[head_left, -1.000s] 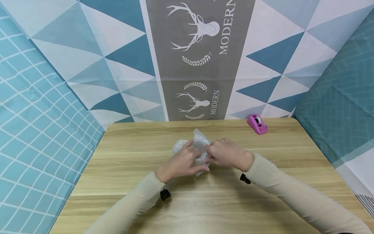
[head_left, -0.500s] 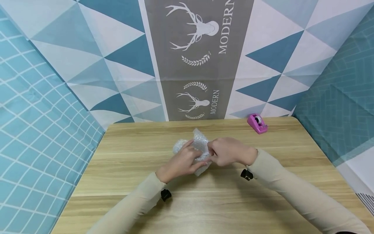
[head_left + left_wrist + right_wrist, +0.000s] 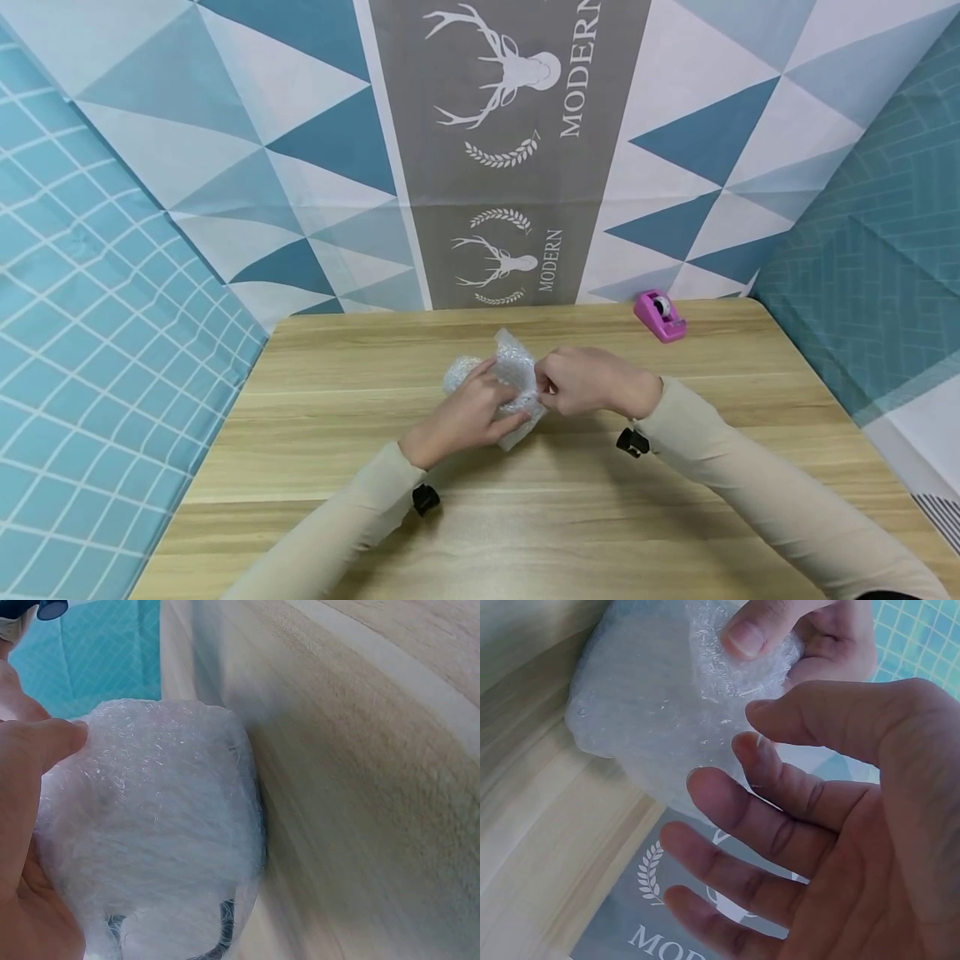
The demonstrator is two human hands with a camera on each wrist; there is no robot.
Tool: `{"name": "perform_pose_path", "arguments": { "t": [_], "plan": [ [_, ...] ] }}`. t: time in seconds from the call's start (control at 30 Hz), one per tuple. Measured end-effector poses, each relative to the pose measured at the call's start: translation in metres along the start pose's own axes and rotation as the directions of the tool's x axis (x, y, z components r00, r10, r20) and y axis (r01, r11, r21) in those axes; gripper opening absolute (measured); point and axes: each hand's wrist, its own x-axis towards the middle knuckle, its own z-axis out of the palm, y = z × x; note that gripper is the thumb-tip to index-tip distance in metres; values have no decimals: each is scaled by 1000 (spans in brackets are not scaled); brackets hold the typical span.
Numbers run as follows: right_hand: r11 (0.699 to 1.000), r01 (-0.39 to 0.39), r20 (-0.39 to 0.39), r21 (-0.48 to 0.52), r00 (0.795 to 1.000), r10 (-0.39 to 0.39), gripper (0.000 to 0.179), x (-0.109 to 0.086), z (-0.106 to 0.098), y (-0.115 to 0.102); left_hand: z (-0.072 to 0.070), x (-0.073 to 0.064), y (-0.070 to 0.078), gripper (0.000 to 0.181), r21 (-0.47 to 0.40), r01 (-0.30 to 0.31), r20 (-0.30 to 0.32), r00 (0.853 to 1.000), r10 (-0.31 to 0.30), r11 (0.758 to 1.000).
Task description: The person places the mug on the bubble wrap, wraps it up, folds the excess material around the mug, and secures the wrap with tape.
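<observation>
A bundle in bubble wrap (image 3: 516, 367) lies near the middle of the table, its wrap sticking up at one corner. Through the film in the left wrist view, the bubble-wrapped bundle (image 3: 165, 810) shows a dark curved edge low down; what is inside cannot be made out. My left hand (image 3: 467, 417) holds the bundle from the left, thumb pressed on the wrap. At the bundle's right side, my right hand (image 3: 592, 382) has thumb and index fingertip almost together. A thin clear strip (image 3: 760, 739) glints between them, while the other fingers of the right hand (image 3: 840, 825) are loosely bent.
A pink tape dispenser (image 3: 660, 317) with a roll in it stands at the back right of the wooden table (image 3: 510, 533). Patterned cloth (image 3: 495, 167) hangs behind the table's back edge, with blue gridded cloth (image 3: 97, 333) on the left.
My right hand has drawn slightly to the right and up from the bundle, with thumb and index close together. My left hand and the bundle have stayed nearly in place.
</observation>
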Motion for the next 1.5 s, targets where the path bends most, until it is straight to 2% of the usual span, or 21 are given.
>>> {"name": "perform_pose_path", "arguments": {
  "t": [0.27,0.73,0.9,0.97,1.2,1.5],
  "plan": [
    [999,36,-21,-3,999,-36,16,1,-3,-1,-1,1,0,34,-10,1,12,1000,0,1000],
    [1000,13,-16,4,1000,-13,11,6,-3,0,-3,1,0,32,-3,-5,6,1000,5,1000],
    [1000,2,-9,18,1000,-2,17,7,-3,1,-3,0,0,30,2,-8,17,1000,8,1000],
    [1000,20,-16,22,1000,-20,18,8,-3,2,-3,0,0,30,-4,-6,23,1000,6,1000],
    [997,33,-15,70,999,-32,30,12,-3,12,-3,1,1,29,-19,-11,26,1000,12,1000],
    [983,22,7,183,1000,-24,34,18,2,22,-3,0,1,28,3,-3,41,999,3,1000]
  ]
}}
